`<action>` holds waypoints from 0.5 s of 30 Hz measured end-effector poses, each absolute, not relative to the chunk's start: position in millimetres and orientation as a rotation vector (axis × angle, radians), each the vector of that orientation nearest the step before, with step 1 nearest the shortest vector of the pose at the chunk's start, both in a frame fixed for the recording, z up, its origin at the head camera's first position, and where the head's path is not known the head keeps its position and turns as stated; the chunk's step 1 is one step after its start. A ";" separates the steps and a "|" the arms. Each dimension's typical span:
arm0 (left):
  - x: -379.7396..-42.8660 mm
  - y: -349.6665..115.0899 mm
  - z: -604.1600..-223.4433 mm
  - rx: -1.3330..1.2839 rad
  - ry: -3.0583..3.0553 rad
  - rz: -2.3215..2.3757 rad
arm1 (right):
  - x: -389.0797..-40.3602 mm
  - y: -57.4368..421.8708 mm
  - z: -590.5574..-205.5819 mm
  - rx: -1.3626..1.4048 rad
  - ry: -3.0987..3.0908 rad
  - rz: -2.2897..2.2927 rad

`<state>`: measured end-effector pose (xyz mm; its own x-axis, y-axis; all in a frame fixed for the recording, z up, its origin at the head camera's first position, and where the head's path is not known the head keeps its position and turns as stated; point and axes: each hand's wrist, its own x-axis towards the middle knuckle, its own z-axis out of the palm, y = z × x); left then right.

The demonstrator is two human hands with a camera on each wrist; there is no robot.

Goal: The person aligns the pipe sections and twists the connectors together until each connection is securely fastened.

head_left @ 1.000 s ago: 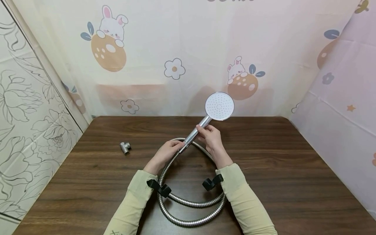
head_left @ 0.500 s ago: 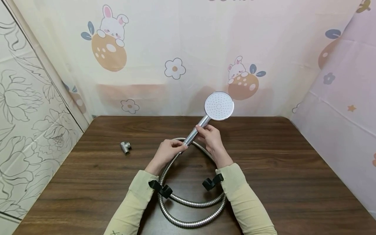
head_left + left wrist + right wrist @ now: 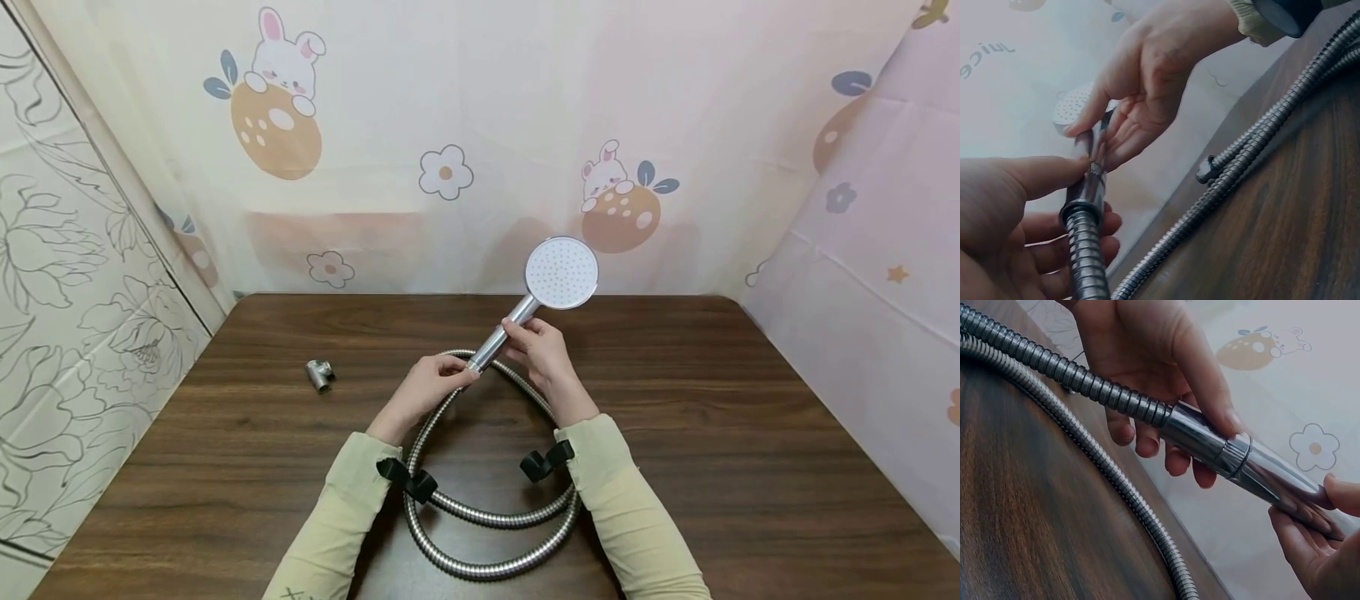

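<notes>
A chrome shower head [image 3: 562, 272] with a round white face tilts up to the right above the table. My right hand [image 3: 546, 357] pinches its handle [image 3: 495, 342] between thumb and fingers. At the handle's lower end, my left hand [image 3: 426, 387] grips the chrome connector nut [image 3: 1204, 436] of the metal hose, thumb on top and fingers beneath. Connector and handle meet end to end in the right wrist view. The ribbed hose [image 3: 480, 572] runs down from the nut and lies in loops on the table between my forearms. Its other end [image 3: 1207, 170] shows in the left wrist view.
A small metal tee fitting [image 3: 320, 376] lies on the wooden table [image 3: 712, 400], left of my left hand. Behind the table's far edge hangs a printed curtain [image 3: 360, 150]. Black straps with camera mounts [image 3: 406, 480] sit on both wrists, above the hose loops.
My left fingers have shifted slightly around the connector at the base of the handle. The right hand keeps its hold, and the shower head stays almost in place.
</notes>
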<state>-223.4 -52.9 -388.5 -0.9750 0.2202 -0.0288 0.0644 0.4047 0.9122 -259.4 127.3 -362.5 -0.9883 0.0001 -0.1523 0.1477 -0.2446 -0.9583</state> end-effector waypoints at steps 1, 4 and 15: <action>-223.6 -53.5 -388.6 0.265 2.491 1.627 | -259.7 128.2 -363.0 0.176 1.870 -2.395; -224.7 -55.3 -390.4 0.314 2.448 1.643 | -261.2 129.5 -364.8 0.177 1.863 -2.397; -228.1 -59.4 -391.8 0.353 2.405 1.633 | -261.0 130.6 -367.0 0.209 1.813 -2.405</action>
<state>-228.1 -59.4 -391.8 -0.9487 0.3134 -0.0408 0.0776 0.3562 0.9312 -261.0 130.6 -367.0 -0.9830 -0.0145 -0.1829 0.1798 -0.2740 -0.9448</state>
